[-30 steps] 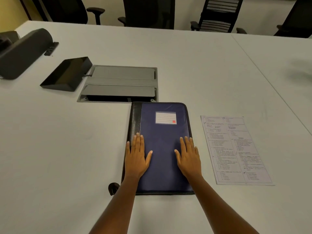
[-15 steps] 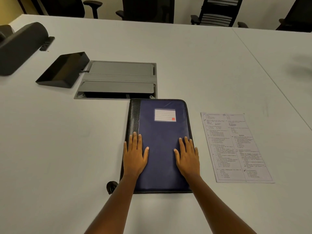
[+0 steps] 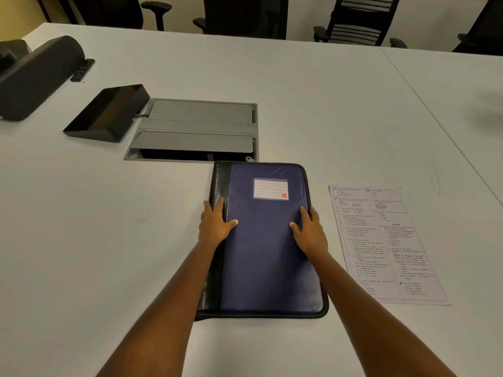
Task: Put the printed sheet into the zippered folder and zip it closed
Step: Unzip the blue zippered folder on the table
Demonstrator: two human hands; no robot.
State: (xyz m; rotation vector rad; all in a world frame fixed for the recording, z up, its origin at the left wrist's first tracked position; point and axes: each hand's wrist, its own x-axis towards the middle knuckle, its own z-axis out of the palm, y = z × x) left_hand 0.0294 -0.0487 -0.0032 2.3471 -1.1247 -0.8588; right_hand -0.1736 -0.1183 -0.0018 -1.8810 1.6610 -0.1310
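Zippered folder (image 3: 268,257) lies shut on the table (image 3: 103,240); left hand (image 3: 215,227) flat on its black spine, right hand (image 3: 310,232) flat at the zipper edge, fingers straight, probably steadying it for unzipping; printed sheet (image 3: 386,246) waits just right.

A white table (image 3: 326,104) carries a zippered folder (image 3: 266,254), blue with a black spine, lying flat and closed near the front edge. Just to the right of the folder, apart from it, a printed sheet (image 3: 386,246) lies flat; behind the folder, touching its far edge, a grey hatch (image 3: 196,129) is set into the tabletop. Farther back and left of the folder sits a black wedge-shaped device (image 3: 106,112), beyond it a long dark rounded unit (image 3: 38,77) with a small black piece (image 3: 81,70) beside it.
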